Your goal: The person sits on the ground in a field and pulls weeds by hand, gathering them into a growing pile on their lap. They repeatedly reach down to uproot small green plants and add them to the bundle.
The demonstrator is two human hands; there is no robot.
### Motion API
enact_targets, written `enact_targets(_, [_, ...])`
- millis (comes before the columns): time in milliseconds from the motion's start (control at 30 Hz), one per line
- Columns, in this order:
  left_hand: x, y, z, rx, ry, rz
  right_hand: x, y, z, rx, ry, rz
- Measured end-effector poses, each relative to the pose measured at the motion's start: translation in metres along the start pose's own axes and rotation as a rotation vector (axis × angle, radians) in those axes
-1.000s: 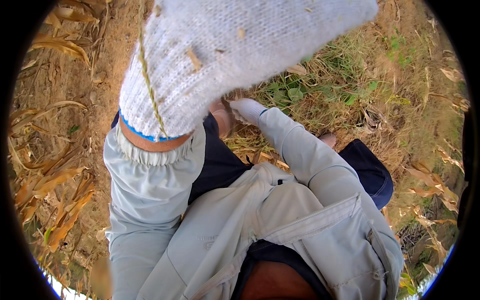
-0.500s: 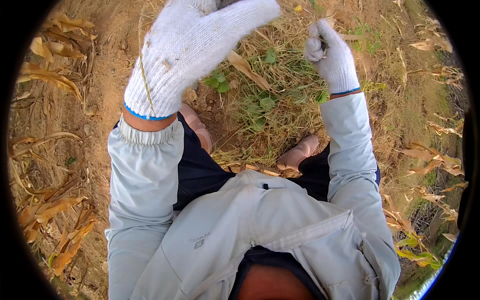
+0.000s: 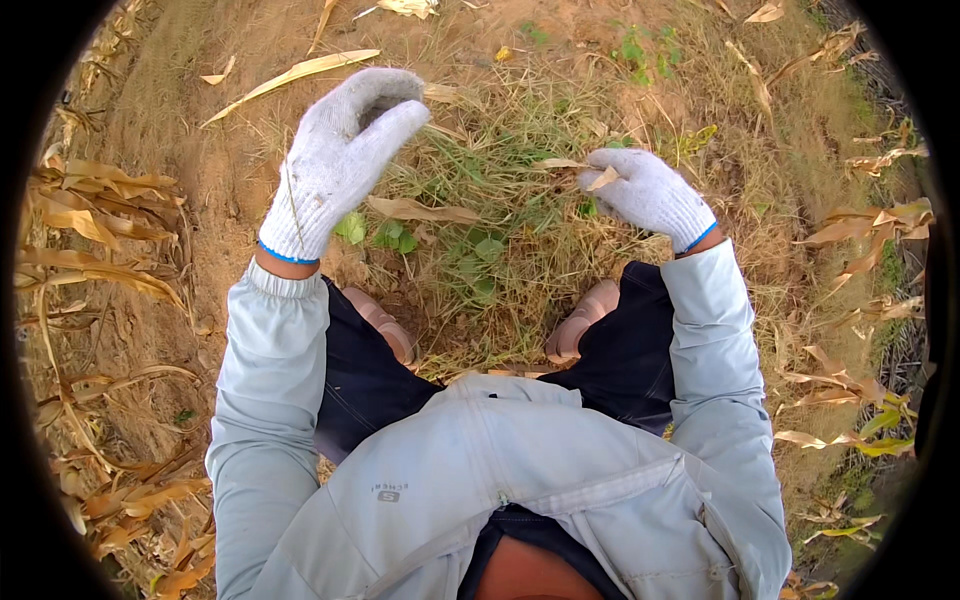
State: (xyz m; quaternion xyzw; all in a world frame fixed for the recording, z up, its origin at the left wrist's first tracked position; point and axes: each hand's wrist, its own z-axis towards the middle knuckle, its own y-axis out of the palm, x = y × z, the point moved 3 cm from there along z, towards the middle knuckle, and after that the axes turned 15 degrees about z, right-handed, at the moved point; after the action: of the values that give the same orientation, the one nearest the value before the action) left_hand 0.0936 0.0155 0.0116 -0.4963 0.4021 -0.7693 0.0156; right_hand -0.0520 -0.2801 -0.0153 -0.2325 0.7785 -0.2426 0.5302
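Observation:
My left hand (image 3: 345, 150), in a white knitted glove with a blue cuff edge, hovers at the upper left of the grass pile (image 3: 510, 160). Its fingers curl, with a gap between them and the thumb, and nothing shows in that gap. A thin dry stem clings to the glove's wrist. On the pile's right side, my right hand (image 3: 650, 196), gloved alike, has its thumb and fingers closed on a dry leaf (image 3: 604, 179). Its fingertips are partly hidden. Another dry leaf (image 3: 425, 210) lies on the pile near my left hand.
Bare brown soil (image 3: 230, 180) surrounds the cut grass. Dry corn stalks (image 3: 110, 280) line the left side, and more dry corn leaves (image 3: 860, 235) stand at the right. A long pale leaf (image 3: 300, 80) lies beyond my left hand. My shoes (image 3: 585, 320) flank the pile's near edge.
My left hand has drawn lower and farther from the camera. My right hand has moved down and slightly left, turning toward the pile, with a dry leaf now at its fingers.

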Motion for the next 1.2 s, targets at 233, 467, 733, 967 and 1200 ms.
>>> enact_targets(233, [0.012, 0.051, 0.025, 0.011, 0.075, 0.061, 0.005, 0.002, 0.019, 0.069, -0.346, 0.107])
enact_targets(467, [0.035, 0.094, 0.028, 0.089, 0.485, 0.750, 0.011, -0.009, 0.021, 0.025, -0.250, 0.268])
enact_targets(733, [0.022, 0.103, 0.031, -0.191, 0.172, 0.447, 0.025, -0.034, 0.025, 0.272, -0.037, 0.086])
enact_targets(967, [0.022, 0.094, 0.020, -0.221, 0.161, 0.627, 0.017, -0.029, 0.018, 0.549, -0.131, 0.357])
enact_targets(1200, [0.034, 0.080, 0.006, -0.353, 0.081, 0.718, -0.032, -0.021, -0.005, 0.397, -0.445, 0.307])
